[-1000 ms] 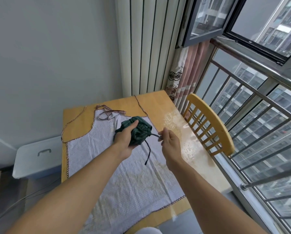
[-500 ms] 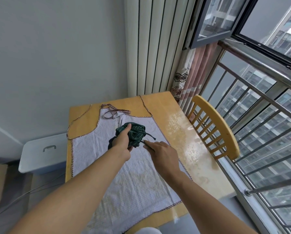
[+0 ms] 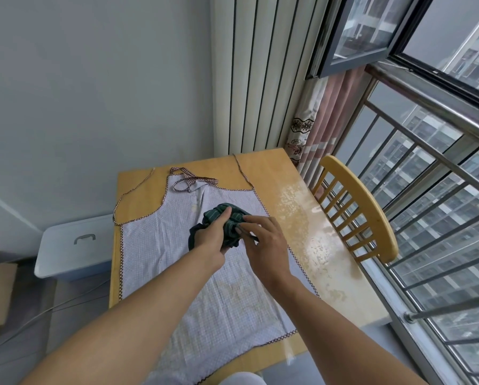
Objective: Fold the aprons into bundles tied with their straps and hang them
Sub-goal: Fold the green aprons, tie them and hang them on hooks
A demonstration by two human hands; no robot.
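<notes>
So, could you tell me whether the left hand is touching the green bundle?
Touching: the head view shows the left hand gripping the green bundle.

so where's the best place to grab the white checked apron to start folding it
Probably the bib end of the white checked apron, at the neck strap, coming from the table's far side. It lies flat and spread out, its middle is under the green bundle both hands hold.
</notes>
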